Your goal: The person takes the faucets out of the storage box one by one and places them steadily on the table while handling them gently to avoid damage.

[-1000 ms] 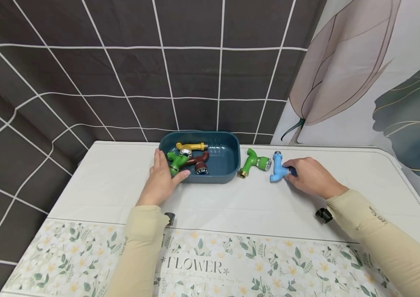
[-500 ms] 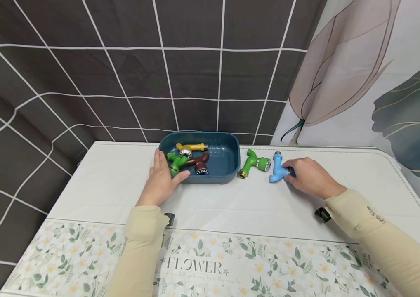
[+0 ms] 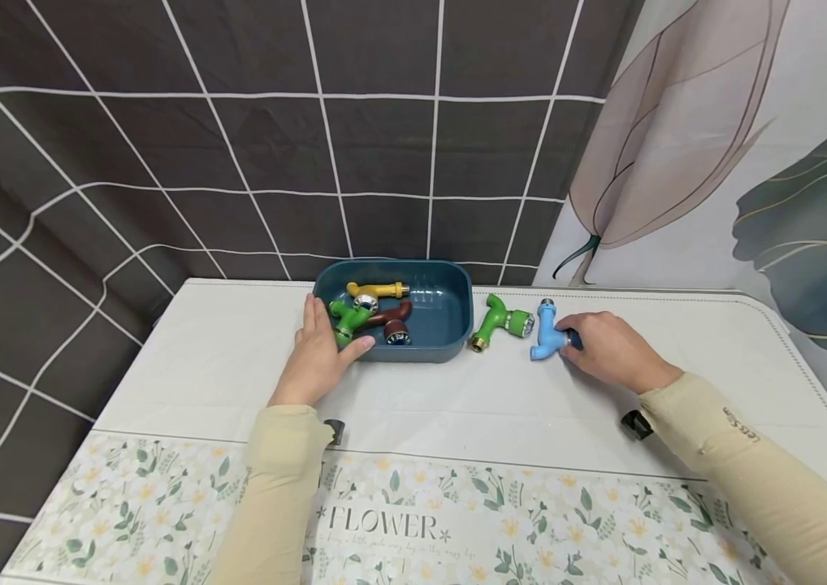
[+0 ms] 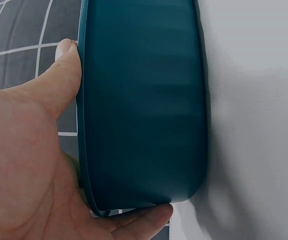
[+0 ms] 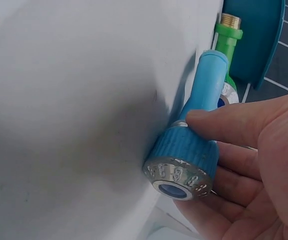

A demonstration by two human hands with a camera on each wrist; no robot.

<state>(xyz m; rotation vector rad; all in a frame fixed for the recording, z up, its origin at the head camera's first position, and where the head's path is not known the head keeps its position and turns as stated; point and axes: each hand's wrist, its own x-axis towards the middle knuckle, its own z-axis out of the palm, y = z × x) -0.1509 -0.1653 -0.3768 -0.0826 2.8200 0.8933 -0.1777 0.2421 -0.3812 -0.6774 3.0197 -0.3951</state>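
Note:
In the head view my left hand (image 3: 314, 353) rests against the left end of a dark teal plastic basin (image 3: 443, 353), fingers straight along its outside and thumb over the front rim. The left wrist view shows the thumb (image 4: 66, 65) at the rim and fingertips under the end wall. My right hand (image 3: 614, 349) pinches a light blue tap (image 3: 547, 335) by its darker blue ribbed knob (image 5: 184, 147), which has a silver end cap. The tap lies on the table, its threaded end toward the wall. Left of it is a green tap (image 3: 497, 321) with a brass end.
Inside the basin's left half lie a yellow tap (image 3: 377, 289), a green tap (image 3: 348, 321) and a dark red tap (image 3: 393, 321). A dark tiled-pattern curtain (image 3: 384, 146) stands right behind the basin. The white tablecloth (image 3: 443, 414) has a floral strip in front.
Almost nothing differs. The right hand and the blue tap have shifted very slightly left; the left hand and the basin hold their places.

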